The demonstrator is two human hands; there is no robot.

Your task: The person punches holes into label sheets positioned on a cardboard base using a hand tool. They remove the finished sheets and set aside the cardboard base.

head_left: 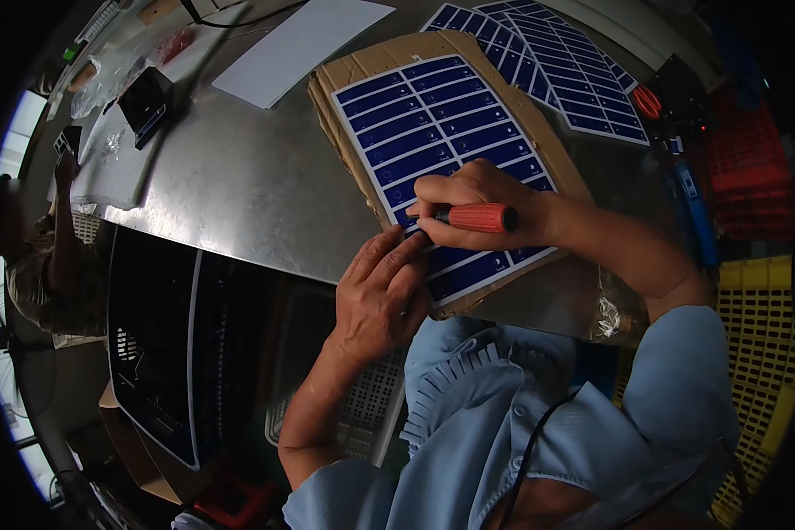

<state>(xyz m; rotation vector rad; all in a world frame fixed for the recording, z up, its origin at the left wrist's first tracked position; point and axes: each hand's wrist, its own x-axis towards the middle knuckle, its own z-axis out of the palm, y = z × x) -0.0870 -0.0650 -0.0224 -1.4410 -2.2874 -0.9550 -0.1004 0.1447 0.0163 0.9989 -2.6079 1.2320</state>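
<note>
A sheet of dark blue labels with white borders lies on a piece of brown cardboard on the metal table. My right hand grips a red-handled hand tool over the lower part of the sheet. Its handle points right and its thin tip points left, near the sheet's left edge; the exact kind of tool is hidden by my fingers. My left hand lies with its fingers extended on the lower left edge of the sheet and cardboard, just below the tip.
More blue label sheets lie fanned at the back, beside red-handled scissors. White sheets and a black bracket-like part are on the metal table. Another person is at far left. Yellow crates stand at right.
</note>
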